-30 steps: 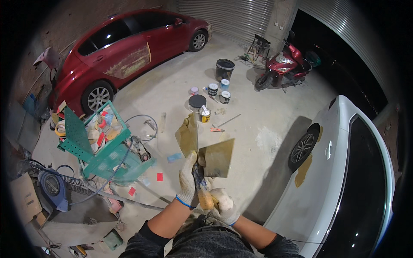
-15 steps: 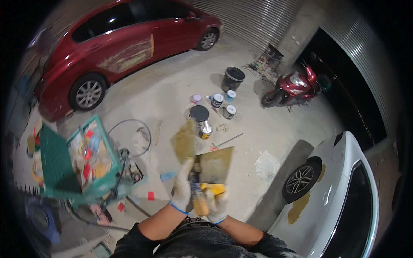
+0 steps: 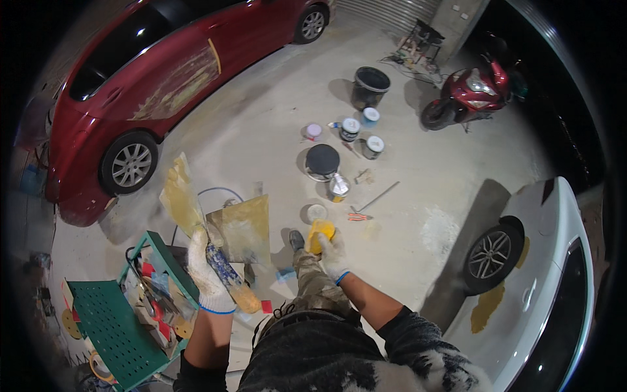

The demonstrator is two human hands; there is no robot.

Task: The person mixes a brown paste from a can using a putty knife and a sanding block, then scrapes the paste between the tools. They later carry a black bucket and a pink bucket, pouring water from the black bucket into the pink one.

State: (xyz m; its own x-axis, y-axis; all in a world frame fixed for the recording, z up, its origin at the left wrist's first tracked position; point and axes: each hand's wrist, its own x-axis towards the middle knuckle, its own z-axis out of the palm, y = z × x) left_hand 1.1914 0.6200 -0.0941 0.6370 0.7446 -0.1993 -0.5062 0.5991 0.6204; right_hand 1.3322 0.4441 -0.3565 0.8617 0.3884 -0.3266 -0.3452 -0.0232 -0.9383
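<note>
My left hand (image 3: 206, 271), in a white knit glove with a blue cuff, is closed round a putty knife (image 3: 228, 271) with a worn wooden handle stained blue. A broad blade (image 3: 181, 196) smeared with yellow-brown putty rises above the fist. Beside it is a flat square plate (image 3: 241, 225) coated with the same putty, apparently in the same grip. My right hand (image 3: 335, 255), gloved alike, grips a small yellow block (image 3: 321, 236) whose kind I cannot make out. It is over the floor, near a round lid-like disc (image 3: 317, 213).
A green toolbox (image 3: 117, 320) stands open at lower left. Paint cans (image 3: 350, 129), a black bucket (image 3: 372, 88), a silver-topped tin (image 3: 338, 188) and pliers (image 3: 359, 217) sit ahead. Putty-patched red (image 3: 163, 59) and white (image 3: 545, 294) cars flank me; a scooter (image 3: 473, 91) is far right.
My hands have come apart. The left has moved left with the putty knife and plate, while the right has moved slightly forward with the yellow block. The view has shifted too.
</note>
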